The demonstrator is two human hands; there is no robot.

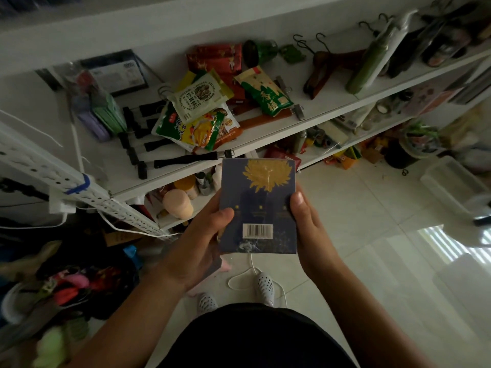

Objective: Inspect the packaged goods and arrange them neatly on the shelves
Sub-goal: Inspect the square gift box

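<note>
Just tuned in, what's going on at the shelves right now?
A person holds a blue box in both hands, the left hand and right hand gripping its sides, barcode face up, seemingly inspecting it. It is not on a shelf yet. A loose pile of snack packets lies on the white shelf ahead.

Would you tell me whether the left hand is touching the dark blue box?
Touching: head view shows the left hand gripping the dark blue box, thumb over its face.
</note>
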